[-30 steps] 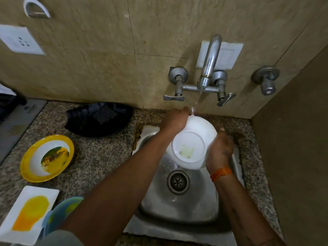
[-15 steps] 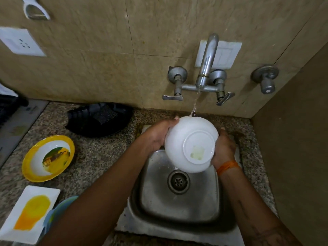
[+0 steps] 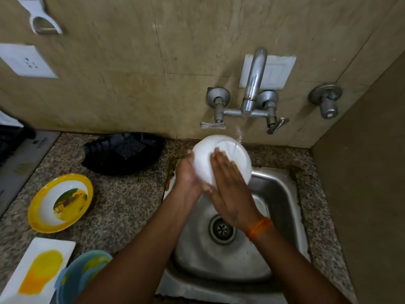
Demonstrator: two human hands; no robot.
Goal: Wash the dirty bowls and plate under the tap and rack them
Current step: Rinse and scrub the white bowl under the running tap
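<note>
White round ceramic bowl (image 3: pixel 221 159) has gone from bottom-up over the drain half a second ago to up at the far edge of the steel sink (image 3: pixel 276 194), right under the tap's (image 3: pixel 252 88) stream. So I'd say we're now rinsing its outside, and racking comes later. Left hand (image 3: pixel 188 174) grips the bowl's left side, fingers curled round it. Right hand (image 3: pixel 230 189) has swung across and lies flat on the bowl, fingers straight, rubbing I guess. Yellow-rimmed bowl (image 3: pixel 61 202) and white rectangular plate (image 3: pixel 39 266) wait dirty on the speckled granite surface (image 3: pixel 131 205), left.
</note>
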